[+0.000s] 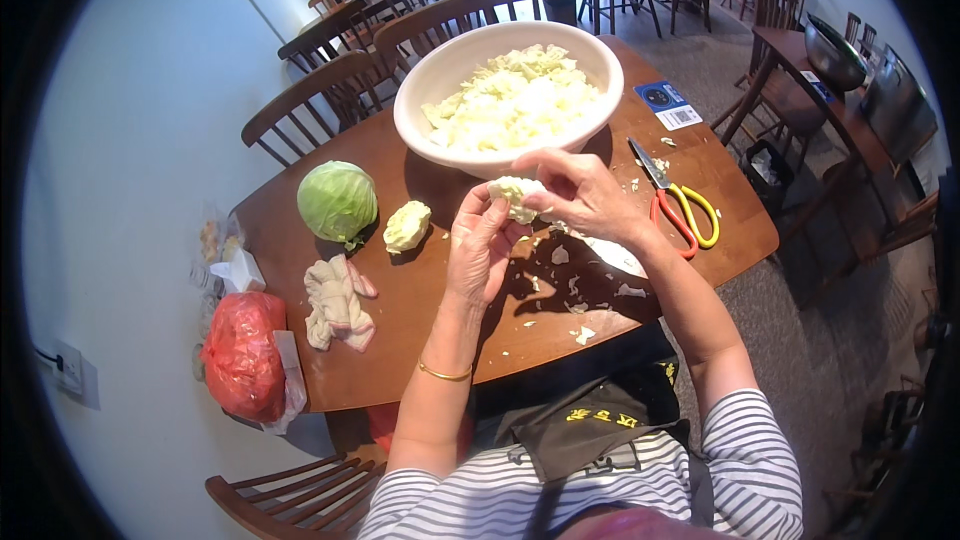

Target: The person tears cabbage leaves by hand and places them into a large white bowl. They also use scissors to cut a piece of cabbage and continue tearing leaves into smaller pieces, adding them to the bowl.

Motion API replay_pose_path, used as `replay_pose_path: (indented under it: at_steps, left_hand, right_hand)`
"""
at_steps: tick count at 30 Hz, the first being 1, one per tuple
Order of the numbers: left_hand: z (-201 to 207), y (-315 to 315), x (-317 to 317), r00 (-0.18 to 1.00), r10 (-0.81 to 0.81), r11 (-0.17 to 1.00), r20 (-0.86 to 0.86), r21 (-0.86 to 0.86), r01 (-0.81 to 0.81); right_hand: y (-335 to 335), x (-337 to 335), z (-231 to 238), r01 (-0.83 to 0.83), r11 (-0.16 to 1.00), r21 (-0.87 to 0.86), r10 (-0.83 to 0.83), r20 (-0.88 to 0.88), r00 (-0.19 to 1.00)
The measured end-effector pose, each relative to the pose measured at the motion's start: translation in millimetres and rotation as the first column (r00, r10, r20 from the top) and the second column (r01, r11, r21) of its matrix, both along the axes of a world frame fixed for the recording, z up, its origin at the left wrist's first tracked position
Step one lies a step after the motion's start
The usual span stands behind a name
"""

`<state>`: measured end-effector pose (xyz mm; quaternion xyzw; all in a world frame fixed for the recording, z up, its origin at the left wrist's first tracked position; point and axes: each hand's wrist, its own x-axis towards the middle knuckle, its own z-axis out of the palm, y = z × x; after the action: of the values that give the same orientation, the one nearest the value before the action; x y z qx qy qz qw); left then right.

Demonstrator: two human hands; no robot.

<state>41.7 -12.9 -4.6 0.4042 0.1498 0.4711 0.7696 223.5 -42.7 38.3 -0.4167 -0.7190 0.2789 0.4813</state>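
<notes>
My left hand (480,245) has its fingers around a small pale piece of cabbage (515,196), held up over the table in front of the bowl. The fingers of my right hand (588,198) pinch at the same piece from the other side. Just beyond, a large white bowl (410,130) holds a heap of torn pale cabbage leaves (520,100). A whole green cabbage (337,200) sits left of my hands, with a stripped yellowish cabbage chunk (408,227) beside it. Scissors (676,208) with red and yellow handles lie to the right, their blades pointing away.
Cabbage scraps (585,335) are scattered over the brown wooden table (415,325). A crumpled cloth glove (338,302) lies at the left, near a filled red plastic bag (245,355) at the edge. A blue-and-white card (668,105) lies far right. Wooden chairs (310,105) stand around.
</notes>
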Motion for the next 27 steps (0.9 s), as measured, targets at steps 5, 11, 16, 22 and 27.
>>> replay_pose_path:
  at_steps: [5, 11, 16, 22, 27]
  left_hand:
    - [5.0, -1.5, -0.8, 1.000, -0.016, 1.000, 0.009, 0.010, 0.015]
    - [0.8, 1.6, -2.0, 1.000, -0.011, 1.000, 0.005, -0.017, 0.011]
    - [4.0, -1.9, -0.1, 0.995, -0.074, 0.994, 0.073, -0.080, 0.080]
    - [0.1, 3.2, -4.5, 0.966, -0.156, 0.971, 0.205, -0.148, 0.188]
    - [2.4, -0.1, -3.9, 0.981, -0.113, 0.981, 0.157, -0.142, 0.136]
  right_hand:
    - [4.6, -11.3, -16.0, -0.161, 0.987, -0.028, 0.141, -0.347, 0.927]
    - [2.4, -10.6, -16.0, -0.106, 0.987, -0.116, 0.071, -0.272, 0.960]
    - [10.8, -8.1, -27.9, -0.300, 0.934, -0.192, 0.145, -0.563, 0.814]
    - [8.8, -9.9, -22.3, -0.327, 0.891, -0.316, 0.039, -0.664, 0.747]
    - [12.8, -2.2, -27.2, -0.311, 0.932, -0.188, 0.142, -0.600, 0.787]
